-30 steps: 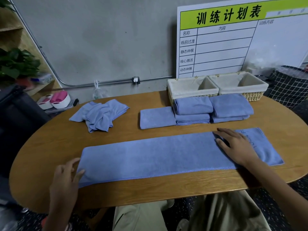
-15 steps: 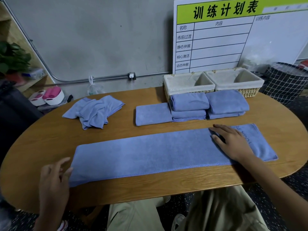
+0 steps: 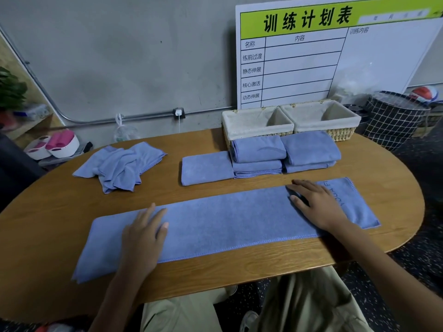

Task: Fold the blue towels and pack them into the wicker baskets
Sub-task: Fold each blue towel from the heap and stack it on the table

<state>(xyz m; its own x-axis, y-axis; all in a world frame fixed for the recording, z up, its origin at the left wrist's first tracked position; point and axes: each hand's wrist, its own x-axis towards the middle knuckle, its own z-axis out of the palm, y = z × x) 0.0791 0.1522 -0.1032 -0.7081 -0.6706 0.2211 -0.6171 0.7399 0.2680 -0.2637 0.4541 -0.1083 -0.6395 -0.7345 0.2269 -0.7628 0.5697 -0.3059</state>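
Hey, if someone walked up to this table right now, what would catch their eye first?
Probably the long blue towel stretched along the near edge of the wooden table, with the left hand and right hand lying flat on it. Behind it sit folded towels in front of two unfilled wicker baskets, and a crumpled towel lies far left. A green-headed board leans on the wall.

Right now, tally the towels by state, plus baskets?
Long flat blue towel strip under both hands: 1
Folded blue towels by the baskets: 5
Crumpled blue towel heap, count unclear: 1
Cloth-lined wicker baskets: 2
Total: 9
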